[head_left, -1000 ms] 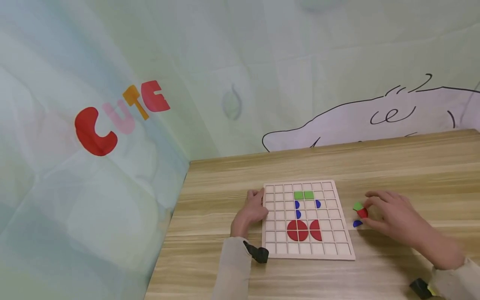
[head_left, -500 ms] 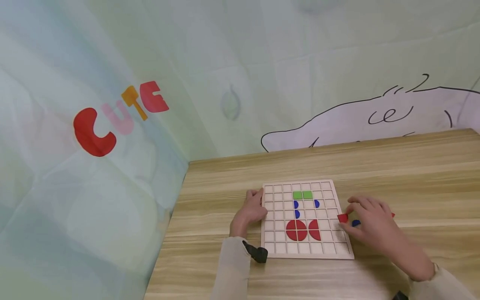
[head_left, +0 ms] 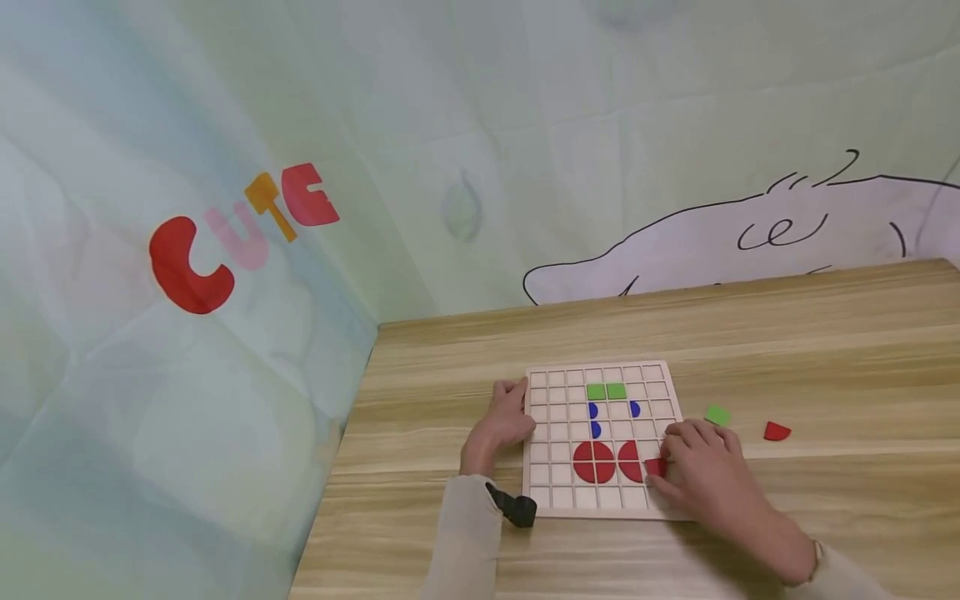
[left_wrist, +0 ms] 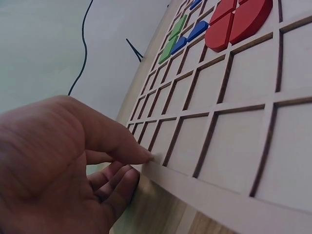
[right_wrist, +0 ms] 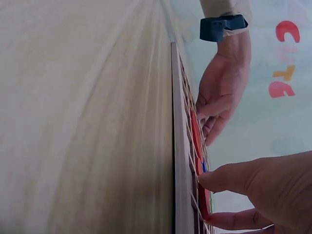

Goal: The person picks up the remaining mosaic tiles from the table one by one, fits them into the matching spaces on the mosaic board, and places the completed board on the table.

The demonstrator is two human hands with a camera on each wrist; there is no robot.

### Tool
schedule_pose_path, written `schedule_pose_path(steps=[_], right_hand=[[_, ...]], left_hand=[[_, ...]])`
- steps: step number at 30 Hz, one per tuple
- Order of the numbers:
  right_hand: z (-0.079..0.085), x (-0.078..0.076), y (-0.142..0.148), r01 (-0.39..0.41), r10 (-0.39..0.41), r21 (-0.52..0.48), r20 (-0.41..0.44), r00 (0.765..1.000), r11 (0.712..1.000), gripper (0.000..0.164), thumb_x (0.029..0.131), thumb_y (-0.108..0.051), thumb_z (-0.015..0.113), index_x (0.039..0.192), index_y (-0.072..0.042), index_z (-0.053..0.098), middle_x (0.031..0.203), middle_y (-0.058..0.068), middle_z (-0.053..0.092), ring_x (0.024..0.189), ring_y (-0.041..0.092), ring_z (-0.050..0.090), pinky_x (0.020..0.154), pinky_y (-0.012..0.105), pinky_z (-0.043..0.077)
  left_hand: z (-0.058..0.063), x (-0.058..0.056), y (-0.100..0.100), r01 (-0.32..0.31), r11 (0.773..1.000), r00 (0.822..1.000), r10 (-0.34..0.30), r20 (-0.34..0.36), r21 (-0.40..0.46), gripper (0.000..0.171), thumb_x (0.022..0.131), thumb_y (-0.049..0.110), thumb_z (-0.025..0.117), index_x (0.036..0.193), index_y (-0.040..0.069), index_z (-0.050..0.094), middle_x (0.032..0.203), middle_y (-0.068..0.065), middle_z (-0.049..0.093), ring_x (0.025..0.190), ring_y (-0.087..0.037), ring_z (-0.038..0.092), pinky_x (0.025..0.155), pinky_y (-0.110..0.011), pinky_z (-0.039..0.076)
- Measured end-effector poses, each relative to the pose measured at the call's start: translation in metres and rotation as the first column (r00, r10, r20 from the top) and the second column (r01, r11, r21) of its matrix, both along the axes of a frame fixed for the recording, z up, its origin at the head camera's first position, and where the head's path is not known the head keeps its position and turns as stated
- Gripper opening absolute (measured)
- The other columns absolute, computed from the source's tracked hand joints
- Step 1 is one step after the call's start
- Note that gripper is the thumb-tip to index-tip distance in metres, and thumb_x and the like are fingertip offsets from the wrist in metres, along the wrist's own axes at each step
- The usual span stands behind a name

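A pale wooden grid board (head_left: 556, 477) lies on the table with red, blue and green pieces in its cells. My left hand (head_left: 504, 423) holds the board by its left edge; the left wrist view has one fingertip on the rim and other fingers curled beside it. Over the lower right cells, my right hand (head_left: 708, 473) pinches a red quarter-circle piece (head_left: 656, 467) between thumb and finger. Just left of it, two red quarter pieces (head_left: 631, 462) form a half circle. A full red circle (head_left: 594, 462) made of quarters sits further left.
Right of the board, a green piece (head_left: 717, 415) and a loose red quarter-circle (head_left: 777, 431) lie on the wood-grain table (head_left: 847, 358). Two green squares (head_left: 606, 391) and blue half-circles (head_left: 596, 429) fill some upper cells. A printed cloth (head_left: 465, 275) hangs behind the table.
My right hand has carried the red quarter-circle leftward from the loose pieces to over the board. A blue piece seen beside the board is now hidden by that hand. The left hand stays put.
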State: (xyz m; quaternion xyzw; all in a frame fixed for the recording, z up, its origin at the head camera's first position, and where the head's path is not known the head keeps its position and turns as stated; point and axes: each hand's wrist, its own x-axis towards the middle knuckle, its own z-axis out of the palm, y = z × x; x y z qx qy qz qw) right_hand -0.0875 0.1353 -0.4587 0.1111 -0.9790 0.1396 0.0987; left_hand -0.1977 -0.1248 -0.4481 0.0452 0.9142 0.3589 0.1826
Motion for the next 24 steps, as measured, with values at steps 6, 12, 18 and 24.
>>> schedule_pose_path(steps=[6, 12, 18, 24], right_hand=[[-0.0018, 0.0006, -0.0049, 0.01, -0.01, 0.041, -0.014, 1.0, 0.999, 0.032, 0.071, -0.039, 0.078, 0.077, -0.012, 0.061, 0.106, 0.014, 0.063, 0.108, 0.034, 0.051, 0.094, 0.056, 0.032], [-0.0015, 0.0018, -0.0076, 0.003, -0.001, 0.069, -0.03, 1.0, 0.998, 0.033, 0.071, -0.04, 0.079, 0.075, -0.012, 0.061, 0.106, 0.015, 0.062, 0.108, 0.035, 0.05, 0.094, 0.057, 0.033], [-0.0031, 0.0022, -0.0071, -0.007, 0.011, 0.073, -0.053, 0.999, 0.997, 0.033, 0.071, -0.04, 0.079, 0.075, -0.013, 0.061, 0.105, 0.013, 0.063, 0.108, 0.034, 0.051, 0.095, 0.056, 0.033], [-0.0042, 0.0029, -0.0051, -0.035, 0.038, 0.041, -0.075, 0.996, 0.999, 0.028, 0.071, -0.035, 0.08, 0.077, -0.014, 0.063, 0.103, 0.011, 0.063, 0.107, 0.033, 0.052, 0.094, 0.055, 0.034]], left_hand=[[-0.0022, -0.0007, 0.0001, -0.007, 1.0, 1.0, 0.007, 0.001, 0.004, 0.079, 0.079, -0.004, 0.046, 0.153, 0.008, 0.02, 0.14, -0.014, 0.026, 0.114, -0.026, 0.038, 0.081, -0.034, 0.035], [-0.0036, -0.0015, -0.0001, -0.006, 1.0, 1.0, 0.006, 0.004, 0.006, 0.079, 0.079, -0.004, 0.047, 0.153, 0.007, 0.021, 0.139, -0.014, 0.026, 0.112, -0.026, 0.039, 0.078, -0.033, 0.035], [-0.0038, -0.0012, -0.0003, -0.011, 1.0, 1.0, 0.011, 0.004, 0.008, 0.079, 0.079, -0.004, 0.047, 0.153, 0.008, 0.021, 0.139, -0.014, 0.026, 0.113, -0.026, 0.039, 0.081, -0.034, 0.035], [-0.0023, -0.0012, 0.0004, -0.017, 1.0, 1.0, 0.016, 0.005, 0.018, 0.079, 0.079, -0.005, 0.047, 0.153, 0.007, 0.022, 0.14, -0.015, 0.026, 0.114, -0.027, 0.038, 0.084, -0.035, 0.035]])
